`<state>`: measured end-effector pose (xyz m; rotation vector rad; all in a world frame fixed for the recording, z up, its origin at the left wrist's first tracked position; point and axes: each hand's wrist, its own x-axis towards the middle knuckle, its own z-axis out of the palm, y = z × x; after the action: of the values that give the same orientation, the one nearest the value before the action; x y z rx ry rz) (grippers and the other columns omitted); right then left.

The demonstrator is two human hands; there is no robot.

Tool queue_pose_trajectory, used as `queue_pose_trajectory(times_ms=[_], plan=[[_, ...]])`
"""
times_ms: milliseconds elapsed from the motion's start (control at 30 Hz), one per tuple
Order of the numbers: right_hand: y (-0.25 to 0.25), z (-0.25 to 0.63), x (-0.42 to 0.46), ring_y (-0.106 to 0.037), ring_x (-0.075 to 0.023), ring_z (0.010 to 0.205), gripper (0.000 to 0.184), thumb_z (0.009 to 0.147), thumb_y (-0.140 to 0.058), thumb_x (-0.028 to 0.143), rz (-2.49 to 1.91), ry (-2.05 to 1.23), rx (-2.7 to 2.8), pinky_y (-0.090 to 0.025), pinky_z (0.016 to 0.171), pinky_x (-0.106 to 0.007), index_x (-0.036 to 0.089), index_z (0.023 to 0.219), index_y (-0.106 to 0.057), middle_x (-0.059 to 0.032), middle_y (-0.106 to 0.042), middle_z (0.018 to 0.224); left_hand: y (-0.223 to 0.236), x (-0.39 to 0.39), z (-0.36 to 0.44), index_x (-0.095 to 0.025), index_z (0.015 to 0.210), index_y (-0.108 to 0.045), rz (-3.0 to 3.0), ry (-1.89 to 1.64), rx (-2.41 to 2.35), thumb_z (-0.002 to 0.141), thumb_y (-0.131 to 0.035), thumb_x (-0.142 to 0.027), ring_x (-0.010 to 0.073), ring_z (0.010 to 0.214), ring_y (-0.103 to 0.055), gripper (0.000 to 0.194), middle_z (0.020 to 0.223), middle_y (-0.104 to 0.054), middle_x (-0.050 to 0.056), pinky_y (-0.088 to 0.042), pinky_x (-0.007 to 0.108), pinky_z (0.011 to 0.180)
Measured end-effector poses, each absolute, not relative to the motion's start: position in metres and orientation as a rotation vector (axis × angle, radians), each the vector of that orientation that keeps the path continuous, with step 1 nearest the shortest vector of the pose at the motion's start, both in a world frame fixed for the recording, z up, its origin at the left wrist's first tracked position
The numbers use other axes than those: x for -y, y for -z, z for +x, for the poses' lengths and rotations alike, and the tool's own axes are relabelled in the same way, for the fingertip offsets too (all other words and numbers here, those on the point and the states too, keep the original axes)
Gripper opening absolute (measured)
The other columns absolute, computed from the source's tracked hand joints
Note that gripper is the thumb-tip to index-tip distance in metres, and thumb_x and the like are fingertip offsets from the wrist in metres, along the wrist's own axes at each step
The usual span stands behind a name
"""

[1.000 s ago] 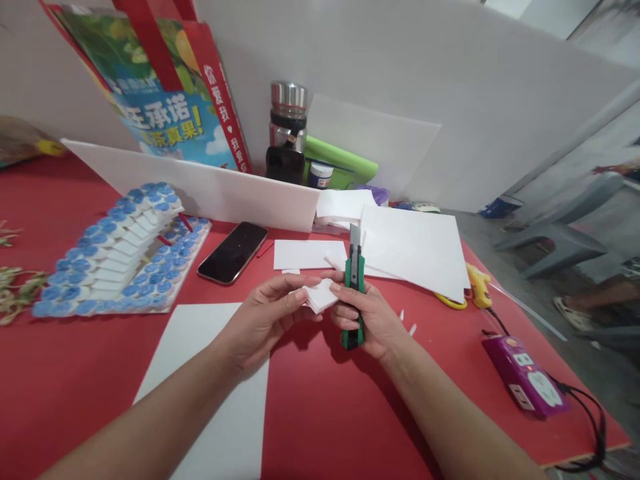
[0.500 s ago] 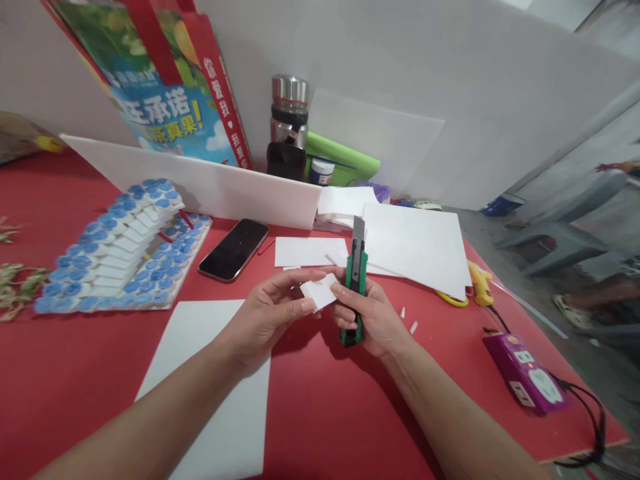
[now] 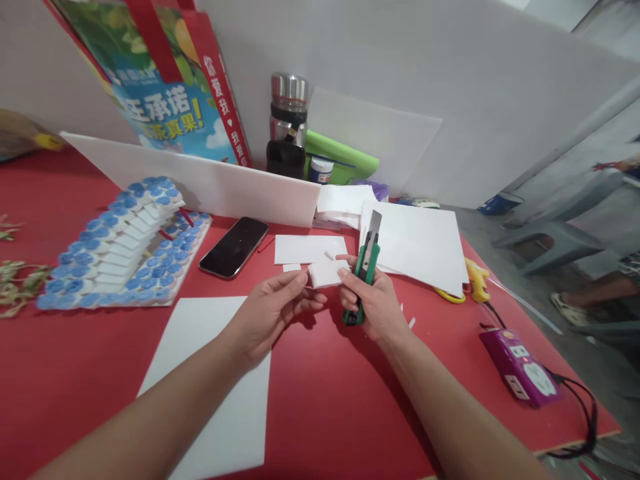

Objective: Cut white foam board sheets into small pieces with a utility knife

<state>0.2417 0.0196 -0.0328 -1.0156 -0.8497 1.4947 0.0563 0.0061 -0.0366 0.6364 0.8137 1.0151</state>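
My right hand (image 3: 374, 303) is closed round a green utility knife (image 3: 364, 270) whose blade is out and points up and away. Its thumb and fingertips also pinch a small stack of white foam pieces (image 3: 326, 272) just left of the knife. My left hand (image 3: 273, 312) hovers beside that stack with fingers loosely apart and nothing in them; its forefinger reaches toward the stack's left edge. Both hands are above the red table (image 3: 325, 400). A white sheet (image 3: 215, 380) lies under my left forearm.
A black phone (image 3: 233, 247) lies ahead on the left, beside a model of blue bottle caps (image 3: 120, 247). A long white foam board (image 3: 200, 183), white sheets (image 3: 415, 243), a steel flask (image 3: 287, 123), a yellow glue gun (image 3: 476, 281) and a purple power strip (image 3: 520, 365) surround the hands.
The small white stack has passed from my left hand's fingers to my right hand's pinch. The knife has tilted to the right, and my left hand has drawn back a little and loosened.
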Motion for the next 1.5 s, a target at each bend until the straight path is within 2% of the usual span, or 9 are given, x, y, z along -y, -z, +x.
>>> queue_pose_trajectory(times_ms=[233,367,500,733,833,1000,1133,1300,1500], plan=[[0.032,0.239,-0.016,-0.039,-0.0065,0.048,0.040,0.079,-0.087,0.032,-1.004,-1.529,0.903,-0.032,0.044,-0.019,0.020,0.111,-0.067,0.0108,-0.045,0.056,0.041,-0.008,0.054,-0.016,0.088,-0.076,0.576,-0.982,-0.811,0.084,-0.085,-0.036,0.0167,0.070,-0.075,0.022,0.079,-0.078,0.006,-0.060,0.023,0.059],[0.030,0.239,-0.015,-0.039,-0.0065,0.048,0.041,0.077,-0.088,0.031,-0.999,-1.561,0.893,-0.032,0.044,-0.018,0.021,0.110,-0.067,0.0111,-0.044,0.055,0.040,-0.008,0.055,-0.016,0.099,-0.079,0.534,-1.009,-0.760,0.083,-0.086,-0.027,0.0151,0.077,-0.077,0.020,0.088,-0.079,0.005,-0.064,0.022,0.072],[0.031,0.240,-0.015,-0.038,-0.0063,0.047,0.041,0.076,-0.088,0.033,-0.998,-1.552,0.897,-0.031,0.044,-0.018,0.020,0.110,-0.067,0.0111,-0.044,0.055,0.037,-0.008,0.055,-0.021,0.120,-0.078,0.540,-1.007,-0.770,0.086,-0.083,-0.024,0.0161,0.085,-0.078,0.034,0.108,-0.080,0.008,-0.065,0.024,0.081],[0.032,0.239,-0.015,-0.038,-0.0070,0.048,0.040,0.079,-0.086,0.033,-1.005,-1.529,0.930,-0.032,0.045,-0.020,0.020,0.110,-0.066,0.0111,-0.044,0.055,0.034,-0.006,0.055,-0.019,0.114,-0.081,0.608,-1.048,-0.772,0.080,-0.088,-0.029,0.0154,0.077,-0.077,0.036,0.100,-0.081,0.008,-0.064,0.026,0.080],[0.031,0.239,-0.014,-0.038,-0.0073,0.048,0.041,0.080,-0.085,0.033,-1.003,-1.497,0.953,-0.033,0.047,-0.021,0.020,0.113,-0.066,0.0109,-0.044,0.056,0.033,-0.004,0.054,-0.023,0.120,-0.080,0.649,-1.019,-0.820,0.079,-0.089,-0.032,0.0161,0.082,-0.076,0.042,0.098,-0.081,0.008,-0.063,0.026,0.081],[0.032,0.241,-0.014,-0.035,-0.0074,0.048,0.038,0.083,-0.083,0.032,-1.008,-1.457,1.007,-0.031,0.048,-0.022,0.021,0.115,-0.066,0.0113,-0.042,0.055,0.033,-0.001,0.053,-0.031,0.129,-0.075,0.774,-0.982,-0.927,0.080,-0.087,-0.038,0.0195,0.087,-0.074,0.051,0.095,-0.077,0.005,-0.059,0.028,0.070],[0.033,0.246,-0.018,-0.032,-0.0073,0.048,0.037,0.083,-0.081,0.032,-1.040,-1.448,1.049,-0.028,0.047,-0.023,0.021,0.114,-0.066,0.0120,-0.039,0.055,0.036,0.000,0.056,-0.029,0.127,-0.073,1.123,-1.080,-1.110,0.086,-0.080,-0.038,0.0216,0.097,-0.070,0.043,0.111,-0.072,0.006,-0.059,0.034,0.078],[0.028,0.246,-0.018,-0.032,-0.0079,0.047,0.039,0.079,-0.081,0.034,-1.266,-1.343,1.140,-0.029,0.046,-0.025,0.019,0.112,-0.067,0.0114,-0.039,0.057,0.041,0.000,0.059,-0.021,0.122,-0.065,1.963,-1.245,-1.308,0.094,-0.068,-0.029,0.0260,0.118,-0.063,0.029,0.125,-0.068,0.010,-0.052,0.045,0.103],[0.026,0.240,-0.008,-0.049,-0.0139,0.066,0.037,0.085,-0.074,0.037,-1.395,-1.080,1.484,-0.042,0.064,-0.029,0.021,0.117,-0.069,0.0048,-0.055,0.072,0.044,0.003,0.062,-0.018,0.111,-0.062,2.423,-1.174,-1.281,0.097,-0.060,-0.019,0.0288,0.112,-0.063,0.015,0.117,-0.069,0.013,-0.052,0.046,0.098]])
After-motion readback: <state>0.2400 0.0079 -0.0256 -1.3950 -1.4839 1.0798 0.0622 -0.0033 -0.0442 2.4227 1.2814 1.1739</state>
